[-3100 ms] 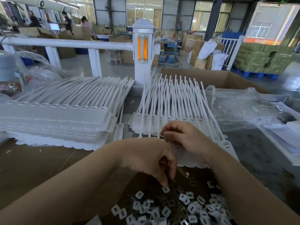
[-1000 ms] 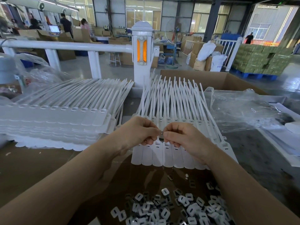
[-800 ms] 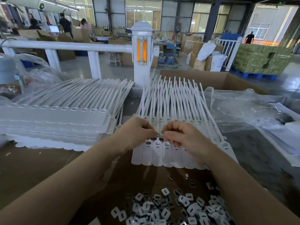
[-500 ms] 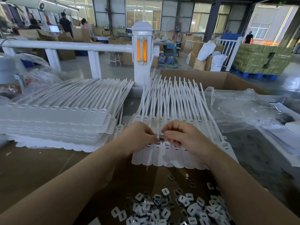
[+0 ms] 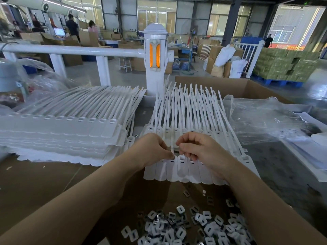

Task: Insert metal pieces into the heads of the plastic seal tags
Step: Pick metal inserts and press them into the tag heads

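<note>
Hands have slid down the white sheet of seal tags (image 5: pixel 184 171). Our left hand (image 5: pixel 152 149) and right hand (image 5: pixel 200 149) now pinch at one tag head together. We think we are pushing a piece in. Spare metal pieces (image 5: pixel 185 227) wait close below.

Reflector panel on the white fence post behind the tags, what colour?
Orange, on the white fence post's reflector panel; clearest in the head view.
</note>
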